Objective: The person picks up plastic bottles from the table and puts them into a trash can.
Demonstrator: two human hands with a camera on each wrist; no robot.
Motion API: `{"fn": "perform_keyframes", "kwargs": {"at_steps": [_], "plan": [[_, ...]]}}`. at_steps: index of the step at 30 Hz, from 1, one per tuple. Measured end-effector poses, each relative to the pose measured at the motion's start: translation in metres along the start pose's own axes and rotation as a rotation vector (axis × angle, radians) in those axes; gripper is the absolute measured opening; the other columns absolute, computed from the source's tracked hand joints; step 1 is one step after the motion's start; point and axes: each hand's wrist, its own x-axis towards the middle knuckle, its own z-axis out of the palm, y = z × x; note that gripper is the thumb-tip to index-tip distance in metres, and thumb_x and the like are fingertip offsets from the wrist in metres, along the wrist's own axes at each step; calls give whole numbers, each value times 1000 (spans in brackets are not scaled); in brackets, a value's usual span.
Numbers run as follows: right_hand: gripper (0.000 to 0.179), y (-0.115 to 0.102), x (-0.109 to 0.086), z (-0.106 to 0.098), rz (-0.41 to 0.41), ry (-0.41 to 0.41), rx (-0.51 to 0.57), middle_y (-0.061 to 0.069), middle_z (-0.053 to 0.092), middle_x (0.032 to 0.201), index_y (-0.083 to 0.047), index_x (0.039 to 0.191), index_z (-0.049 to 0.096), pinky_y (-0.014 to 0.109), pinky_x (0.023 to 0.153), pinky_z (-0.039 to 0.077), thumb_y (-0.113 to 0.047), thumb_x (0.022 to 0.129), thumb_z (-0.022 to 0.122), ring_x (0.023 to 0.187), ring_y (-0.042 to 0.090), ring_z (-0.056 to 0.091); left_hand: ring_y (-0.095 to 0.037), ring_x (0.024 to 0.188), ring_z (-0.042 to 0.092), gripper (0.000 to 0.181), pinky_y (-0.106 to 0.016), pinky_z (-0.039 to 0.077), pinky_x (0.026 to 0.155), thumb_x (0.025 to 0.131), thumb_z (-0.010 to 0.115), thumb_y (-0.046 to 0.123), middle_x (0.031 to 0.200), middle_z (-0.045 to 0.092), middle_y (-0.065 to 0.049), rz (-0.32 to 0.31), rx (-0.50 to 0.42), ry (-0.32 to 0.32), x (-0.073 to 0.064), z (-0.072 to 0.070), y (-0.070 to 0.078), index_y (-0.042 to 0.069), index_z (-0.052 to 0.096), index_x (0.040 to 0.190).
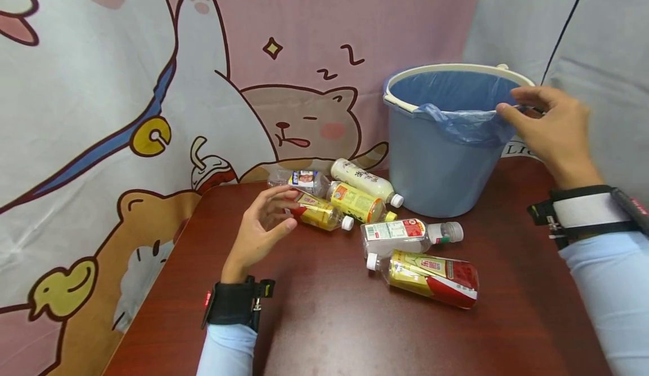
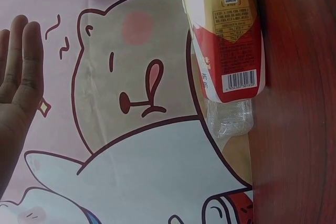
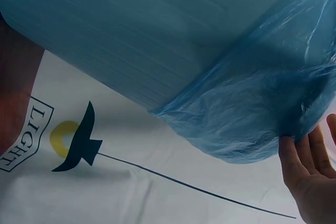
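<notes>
My left hand (image 1: 258,226) hovers by a gold-and-red drink bottle (image 1: 316,211), thumb spread from the fingers. In the left wrist view its fingers (image 2: 27,61) are straight, apart from the bottle. Beside that bottle lie a yellow-label bottle (image 1: 355,202), a white bottle (image 1: 361,180) and a clear bottle with a blue-and-white label (image 1: 306,180). My right hand (image 1: 558,128) is at the right rim of a blue-grey bucket (image 1: 436,162), thumb and fingers parted. Its fingertips meet or nearly meet the blue plastic bag (image 3: 236,108) folded over the rim; contact is hard to tell.
A clear bottle with a white-and-red label (image 1: 398,236) and another gold-and-red bottle (image 1: 431,277) lie nearer me on the brown table (image 1: 324,319). Behind stands a cartoon-printed cloth (image 1: 304,26). The bucket occupies the table's back right.
</notes>
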Motion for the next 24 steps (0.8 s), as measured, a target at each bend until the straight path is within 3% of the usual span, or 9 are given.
{"fn": "perform_keyframes", "kwargs": {"at_steps": [9, 15, 19, 24], "plan": [[46, -3, -6, 0, 7, -4, -53, -27, 59, 101, -13, 126, 67, 1, 85, 44, -33, 85, 74, 83, -21, 52, -16, 112, 63, 56, -35, 54, 92, 88, 69, 5, 133, 59, -11, -10, -8, -6, 0, 1, 0, 7, 47, 139], [43, -13, -27, 2, -28, 17, -25, -29, 55, 101, -9, 124, 68, 11, 96, 46, -28, 86, 74, 97, -17, 54, -35, 116, 60, 54, -38, 55, 93, 89, 71, 11, 135, 57, -14, -19, -14, -56, 3, 9, 0, 7, 49, 138], [40, -20, -53, 10, -54, -3, 19, -29, 52, 103, -6, 123, 68, 14, 98, 47, -22, 87, 75, 103, -12, 55, -34, 115, 61, 49, -41, 55, 91, 89, 72, 12, 132, 59, -10, -45, 48, -103, 6, 23, -2, 10, 54, 135], [37, -23, -86, 23, -96, -55, 136, -23, 56, 111, -1, 122, 66, 8, 92, 46, -11, 87, 73, 108, -7, 56, -22, 102, 66, 41, -44, 55, 87, 85, 76, 15, 116, 66, -7, -27, 210, -193, 8, 56, -4, 10, 62, 124]]}}
